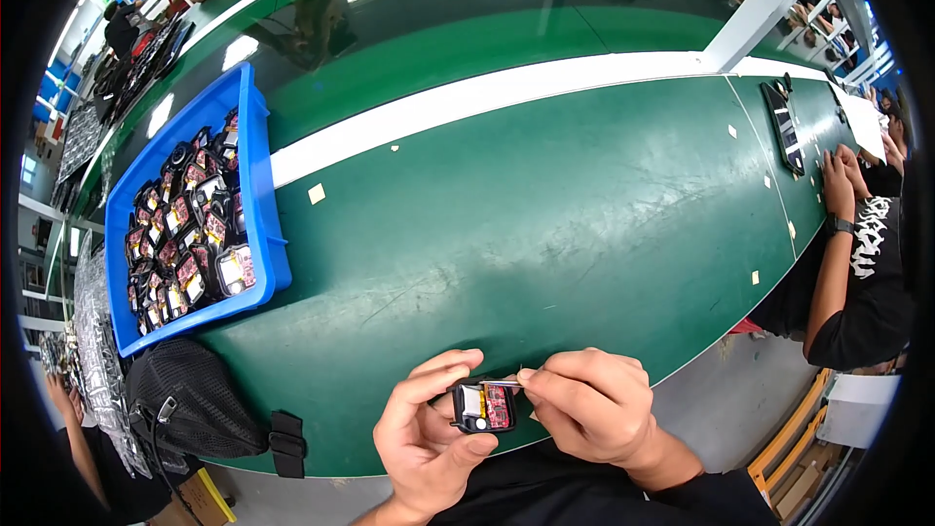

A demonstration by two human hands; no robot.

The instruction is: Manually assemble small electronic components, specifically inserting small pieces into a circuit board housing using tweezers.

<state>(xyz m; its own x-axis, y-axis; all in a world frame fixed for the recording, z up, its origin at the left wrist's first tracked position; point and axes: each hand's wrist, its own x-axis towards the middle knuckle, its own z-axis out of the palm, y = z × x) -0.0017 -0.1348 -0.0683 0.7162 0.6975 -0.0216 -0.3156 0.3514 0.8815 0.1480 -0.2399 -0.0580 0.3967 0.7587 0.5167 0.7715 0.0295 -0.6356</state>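
My left hand (pixel 417 436) is closed round the edges of a small open black electronic device (pixel 499 411) near the front edge of the table. A red circuit board and a silver battery-like block show inside the device. Pinched between my right thumb and fingers is a thin metal tool (pixel 501 383); whether it is tweezers or a pick I cannot tell. My right hand (pixel 596 407) is just right of the device, with the tool lying across its upper edge. The tool's tip is too small to make out.
A blue bin (pixel 265 185) at the left holds several similar open devices. A black mesh pouch (pixel 195 399) lies in front of it. A phone-like black object (pixel 785 127) is on the green table (pixel 545 234) at the right, near a seated co-worker (pixel 862 263). Small pale stickers dot the table.
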